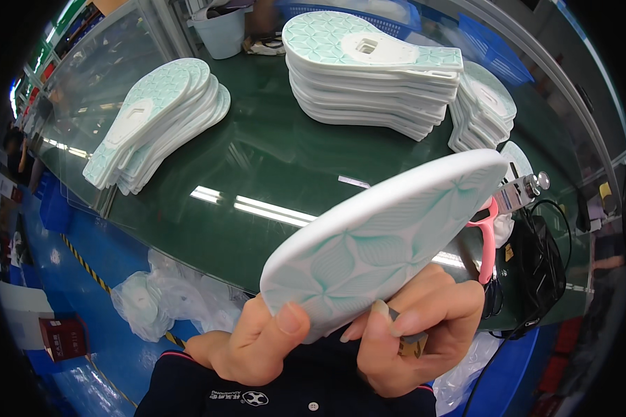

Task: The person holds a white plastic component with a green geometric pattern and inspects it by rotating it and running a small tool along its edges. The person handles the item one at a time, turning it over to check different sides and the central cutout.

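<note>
I hold a white shoe sole (382,236) with a pale green leaf pattern up close to the camera, tilted up toward the right. My left hand (257,340) grips its lower end, thumb on the patterned face. My right hand (417,333) supports the sole from below and also clutches a small dark tool (410,342) that is mostly hidden by the fingers.
A dark green glossy table (257,167) carries a fanned stack of similar soles (156,121) at the left, a tall stack (368,76) at the back and a smaller stack (483,108) at the right. Pink-handled scissors (488,240), black cables (542,264), a white bucket (222,31) and plastic bags (153,299) lie around.
</note>
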